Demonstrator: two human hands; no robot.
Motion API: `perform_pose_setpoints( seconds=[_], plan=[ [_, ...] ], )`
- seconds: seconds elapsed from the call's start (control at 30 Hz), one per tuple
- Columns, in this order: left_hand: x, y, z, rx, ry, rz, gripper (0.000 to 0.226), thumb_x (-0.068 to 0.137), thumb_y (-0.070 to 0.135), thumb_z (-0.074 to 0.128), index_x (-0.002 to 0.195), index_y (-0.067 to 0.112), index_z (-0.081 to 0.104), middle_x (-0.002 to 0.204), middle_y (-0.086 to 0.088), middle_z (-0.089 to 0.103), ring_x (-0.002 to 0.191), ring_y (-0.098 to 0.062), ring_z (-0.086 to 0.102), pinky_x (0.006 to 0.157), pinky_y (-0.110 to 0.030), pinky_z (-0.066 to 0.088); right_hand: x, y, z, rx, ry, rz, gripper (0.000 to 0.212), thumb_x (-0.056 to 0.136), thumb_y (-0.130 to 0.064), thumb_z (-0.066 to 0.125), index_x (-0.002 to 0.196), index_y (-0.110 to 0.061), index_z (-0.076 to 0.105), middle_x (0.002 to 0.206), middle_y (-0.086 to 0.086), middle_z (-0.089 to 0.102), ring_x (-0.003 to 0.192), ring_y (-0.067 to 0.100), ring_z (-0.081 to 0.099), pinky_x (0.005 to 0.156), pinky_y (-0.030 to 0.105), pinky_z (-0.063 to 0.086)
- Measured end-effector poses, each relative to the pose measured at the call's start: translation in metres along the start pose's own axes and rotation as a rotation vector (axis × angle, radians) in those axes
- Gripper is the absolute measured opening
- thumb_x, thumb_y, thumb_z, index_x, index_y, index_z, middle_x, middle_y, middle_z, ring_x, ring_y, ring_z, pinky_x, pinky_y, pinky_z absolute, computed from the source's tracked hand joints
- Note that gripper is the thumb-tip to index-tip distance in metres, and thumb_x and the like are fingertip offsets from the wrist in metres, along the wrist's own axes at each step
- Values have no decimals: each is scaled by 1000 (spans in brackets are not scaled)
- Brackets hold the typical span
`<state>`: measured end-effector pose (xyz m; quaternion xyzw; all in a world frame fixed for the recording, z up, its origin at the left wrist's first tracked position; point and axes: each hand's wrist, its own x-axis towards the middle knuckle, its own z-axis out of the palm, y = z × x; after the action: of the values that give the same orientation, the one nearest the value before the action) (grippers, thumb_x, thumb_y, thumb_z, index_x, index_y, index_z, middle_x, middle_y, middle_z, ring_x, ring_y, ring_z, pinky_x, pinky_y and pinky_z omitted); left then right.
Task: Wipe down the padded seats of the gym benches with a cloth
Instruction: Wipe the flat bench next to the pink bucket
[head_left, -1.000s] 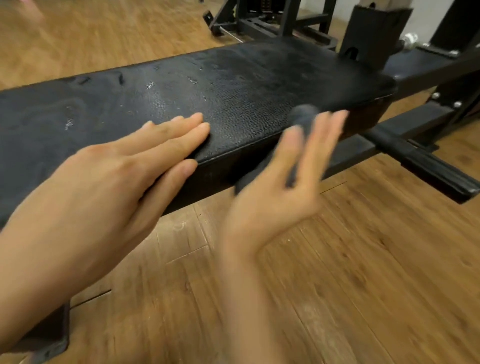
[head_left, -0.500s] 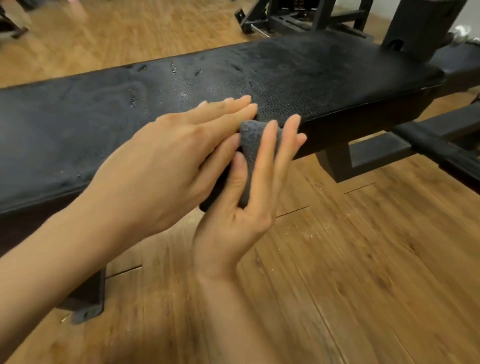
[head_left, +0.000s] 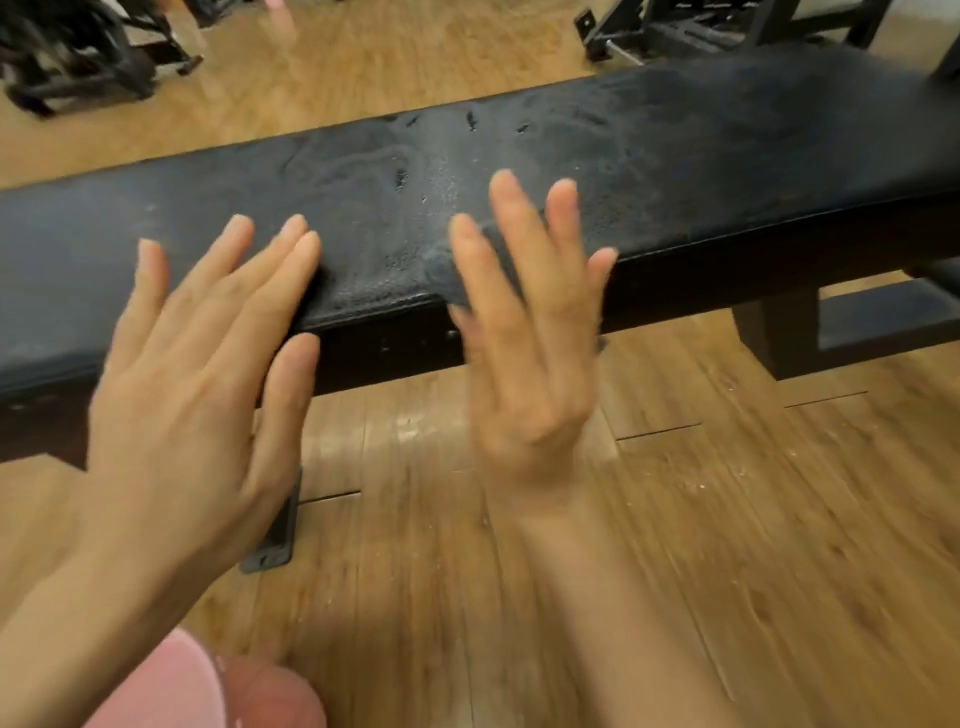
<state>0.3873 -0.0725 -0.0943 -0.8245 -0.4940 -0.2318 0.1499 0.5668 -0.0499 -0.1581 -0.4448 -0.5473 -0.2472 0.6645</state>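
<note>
The long black padded bench seat (head_left: 675, 145) runs across the view, with damp streaks on its top. My left hand (head_left: 197, 374) lies flat, fingers spread, on the seat's front edge. My right hand (head_left: 524, 353), blurred by motion, presses a dark grey cloth (head_left: 445, 278) against the front edge with straight fingers. Most of the cloth is hidden under that hand; only a rounded bit shows beside the thumb.
The bench's black leg frame (head_left: 779, 332) stands at the right and a foot plate (head_left: 275, 530) sits on the wooden floor (head_left: 727, 545). Other gym machines stand at the back left (head_left: 78, 57) and back right (head_left: 675, 26). Pink clothing (head_left: 176, 686) shows at the bottom.
My right hand has slid the cloth leftward along the seat's front edge. My left hand, which touched the cloth half a second ago, has moved away to the left.
</note>
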Motion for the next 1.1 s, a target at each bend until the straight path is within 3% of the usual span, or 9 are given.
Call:
perform_pose_setpoints(
  seconds=[0.1, 0.23, 0.33, 0.43, 0.6, 0.77, 0.9, 1.0, 1.1],
  plan=[
    [4, 3, 4, -8, 56, -7, 50, 105, 24, 27, 153, 9, 36, 158, -1, 36, 151, -18, 24, 125, -34, -3, 9, 37, -20, -38, 51, 87, 36, 90, 11, 54, 126, 10, 55, 134, 35, 51, 139, 32, 33, 120, 48, 8],
    [2, 2, 11, -15, 144, 8, 45, 106, 19, 31, 148, 6, 44, 152, -1, 42, 146, -20, 33, 124, -33, 0, 11, 0, -1, 14, 167, 335, 34, 89, 12, 50, 123, 15, 55, 136, 38, 45, 139, 44, 29, 118, 59, 13],
    [3, 3, 13, -10, 154, 21, 45, 107, 19, 30, 147, 7, 45, 152, 0, 43, 146, -20, 34, 125, -33, 2, -8, -44, 20, 72, 6, 179, 36, 89, 4, 59, 126, 1, 59, 138, 19, 50, 140, 25, 30, 120, 46, 13],
    [2, 1, 12, -7, 173, 40, 45, 107, 19, 30, 147, 6, 45, 152, 0, 41, 146, -20, 33, 125, -32, 3, -7, -2, 5, -40, -81, -84, 37, 93, 2, 60, 129, -3, 54, 136, 18, 55, 137, 25, 41, 120, 39, 14],
    [4, 1, 17, 17, 219, 34, 45, 107, 22, 28, 145, 8, 49, 149, 1, 46, 144, -20, 38, 125, -33, 7, 0, 25, -17, 41, 72, 233, 41, 92, 0, 37, 130, 15, 42, 137, 47, 36, 136, 57, 27, 110, 71, 19],
    [4, 3, 18, 21, 226, 50, 45, 106, 20, 30, 144, 10, 50, 148, 2, 48, 144, -18, 40, 124, -33, 11, -31, -42, 33, -21, -65, 74, 65, 76, 16, 70, 133, -1, 44, 143, 20, 38, 146, 23, 14, 122, 43, 8],
    [3, 2, 22, 20, 261, 48, 44, 104, 17, 32, 143, 10, 52, 147, 2, 50, 142, -18, 42, 124, -36, 16, -21, 16, 10, -58, -114, -250, 38, 99, 1, 48, 135, -6, 43, 149, 3, 37, 146, 17, 21, 120, 36, 10],
    [2, 0, 25, 10, 287, 51, 45, 102, 16, 31, 141, 10, 54, 146, 1, 53, 141, -18, 44, 123, -37, 18, -17, 25, -4, 52, -35, -50, 39, 98, -7, 38, 135, 6, 37, 153, 17, 30, 147, 19, 14, 119, 46, 9],
    [4, 0, 28, 12, 306, 57, 47, 101, 14, 30, 140, 9, 55, 145, 0, 54, 142, -19, 44, 124, -38, 16, -35, -31, 26, 70, -85, 70, 49, 91, 6, 54, 136, 4, 33, 152, 16, 32, 147, 19, 5, 121, 47, 7]
  ],
)
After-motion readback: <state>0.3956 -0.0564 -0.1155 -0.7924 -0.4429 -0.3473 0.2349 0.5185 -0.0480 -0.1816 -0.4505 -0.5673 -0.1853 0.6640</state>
